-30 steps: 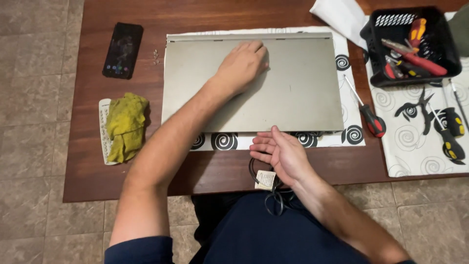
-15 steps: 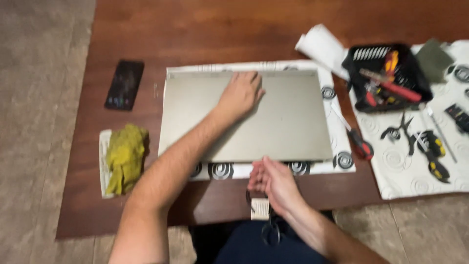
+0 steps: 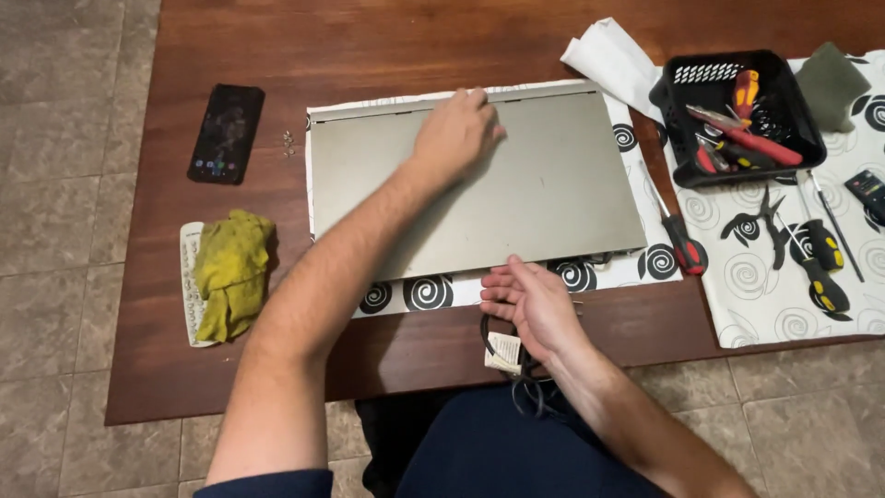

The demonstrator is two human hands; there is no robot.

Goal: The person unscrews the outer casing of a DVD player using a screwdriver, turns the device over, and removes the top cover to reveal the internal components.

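Note:
A closed grey laptop [image 3: 544, 184] lies flat on a white cloth with black spirals [image 3: 415, 293] on a brown wooden table [image 3: 369, 55]. My left hand [image 3: 454, 134] rests palm down on the laptop's far half, fingers near its back edge. At the laptop's near edge my right hand [image 3: 530, 304] has its fingers apart, with the fingertips at or just under the rim. Below that hand a black cable with a white tag [image 3: 502, 350] hangs over the table's front edge.
A black phone [image 3: 226, 134] and small screws [image 3: 289, 141] lie left of the laptop. A yellow rag [image 3: 230, 272] covers a white object. A red-handled screwdriver [image 3: 678, 235], a black tool tray [image 3: 737, 115], pliers and more screwdrivers [image 3: 816, 263] lie on the right.
The view has shifted, so the table appears lower and further left. My left hand stays on the laptop's far half. My right hand stays at the near edge, fingers now pointing more leftward.

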